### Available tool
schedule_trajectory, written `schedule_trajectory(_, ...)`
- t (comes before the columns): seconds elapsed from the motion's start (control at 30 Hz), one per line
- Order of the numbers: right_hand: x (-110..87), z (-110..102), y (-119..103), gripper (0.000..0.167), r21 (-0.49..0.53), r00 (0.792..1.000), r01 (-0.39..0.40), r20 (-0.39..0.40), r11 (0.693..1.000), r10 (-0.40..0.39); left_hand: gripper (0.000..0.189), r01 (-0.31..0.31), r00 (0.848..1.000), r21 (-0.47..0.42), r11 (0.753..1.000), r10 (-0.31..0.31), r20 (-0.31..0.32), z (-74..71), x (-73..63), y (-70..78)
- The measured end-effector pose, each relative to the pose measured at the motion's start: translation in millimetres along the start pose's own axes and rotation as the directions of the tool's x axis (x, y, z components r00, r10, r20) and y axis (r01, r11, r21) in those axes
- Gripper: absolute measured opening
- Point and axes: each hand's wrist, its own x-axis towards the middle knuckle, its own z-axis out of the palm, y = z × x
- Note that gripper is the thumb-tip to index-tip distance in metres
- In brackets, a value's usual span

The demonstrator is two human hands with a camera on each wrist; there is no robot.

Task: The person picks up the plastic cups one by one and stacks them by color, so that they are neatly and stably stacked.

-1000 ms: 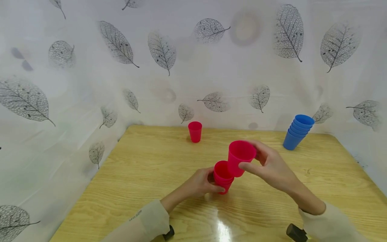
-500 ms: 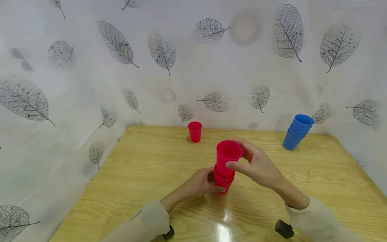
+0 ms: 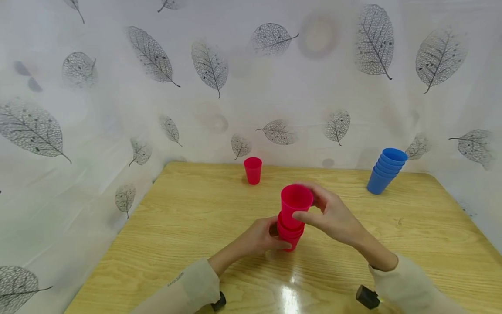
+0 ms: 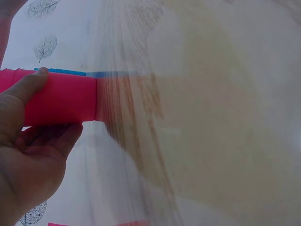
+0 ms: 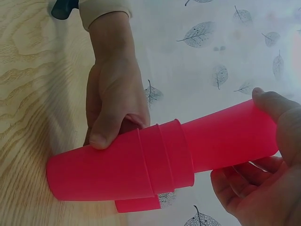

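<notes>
My left hand (image 3: 259, 237) grips a short stack of nested red cups (image 3: 291, 239) that stands upright on the wooden table. In the left wrist view its thumb lies along one side of the stack and the fingers curl under the other. Above the stack, my right hand (image 3: 337, 218) holds another red cup (image 5: 225, 141) between thumb and fingers, mouth up. That cup's bottom sits inside the stack's top rim, while most of its wall still shows, slightly tilted in the right wrist view. How many cups are nested is not certain.
A single red cup (image 3: 253, 171) stands upright near the table's back edge. A leaning stack of several blue cups (image 3: 381, 176) is at the back right. The wooden table (image 3: 188, 205) meets a pale leaf-print curtain (image 3: 243, 109) at the back and sides.
My right hand has brought its red cup leftward from beside the stack and lowered the bottom into the stack's mouth. The left hand and its stack have stayed in place.
</notes>
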Motion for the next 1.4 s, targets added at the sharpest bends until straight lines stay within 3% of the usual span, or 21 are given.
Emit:
schedule_trajectory(0.43, -4.6, 0.3, 7.6, 0.059, -0.036, 0.998, -0.057, -0.002, 0.998, 0.057, 0.045, 0.011, 1.0, 0.019, 1.0, -0.011, -0.005, 0.5, 1.9, -0.5)
schedule_trajectory(0.8, -12.1, -7.0, 14.6, 0.049, -0.061, 1.0, 0.011, -0.026, 0.998, -0.013, 0.045, 0.035, 0.999, 0.026, 0.999, -0.035, -0.017, 0.9, 2.8, 2.4)
schedule_trajectory(1.1, -24.5, -13.3, 21.1, 0.05, -0.075, 0.998, -0.013, -0.064, 0.997, 0.008, 0.046, 0.059, 0.998, 0.032, 0.998, -0.058, -0.024, 0.9, 2.6, 2.9)
schedule_trajectory(1.4, -37.1, -13.6, 34.8, 0.053, -0.062, 0.999, -0.033, -0.044, 0.998, 0.031, 0.049, 0.07, 0.996, 0.045, 0.996, -0.068, -0.05, 4.3, 2.6, 2.2)
